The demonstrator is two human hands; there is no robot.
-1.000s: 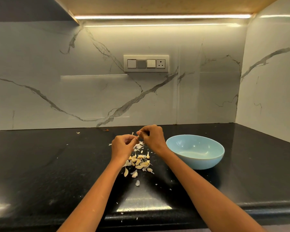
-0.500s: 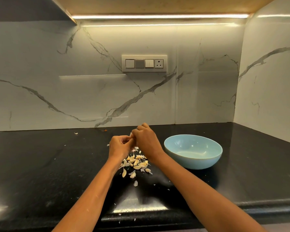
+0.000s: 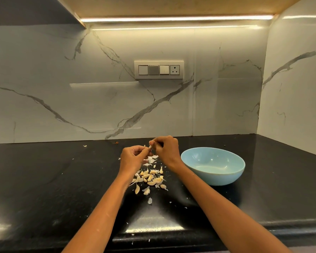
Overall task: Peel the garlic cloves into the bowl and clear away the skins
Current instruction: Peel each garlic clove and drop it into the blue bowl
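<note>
A small garlic clove [image 3: 150,147] is held above the black counter, pinched between my left hand [image 3: 133,157] and my right hand [image 3: 167,149]. Both hands have their fingers curled round it, fingertips meeting at the clove. Below them lies a loose heap of garlic cloves [image 3: 150,178] mixed with thin white skins [image 3: 150,159]. A light blue bowl [image 3: 212,177] stands just right of my right wrist; its inside looks empty.
The black counter [image 3: 53,189] runs to a marble wall at the back and another on the right. Small skin flakes [image 3: 150,200] are scattered toward the front edge. One stray piece [image 3: 84,146] lies far left near the wall.
My hands have stayed together over the heap, working the same clove; the fingers shifted slightly, and the right hand's fingertips now show the clove's pale tip.
</note>
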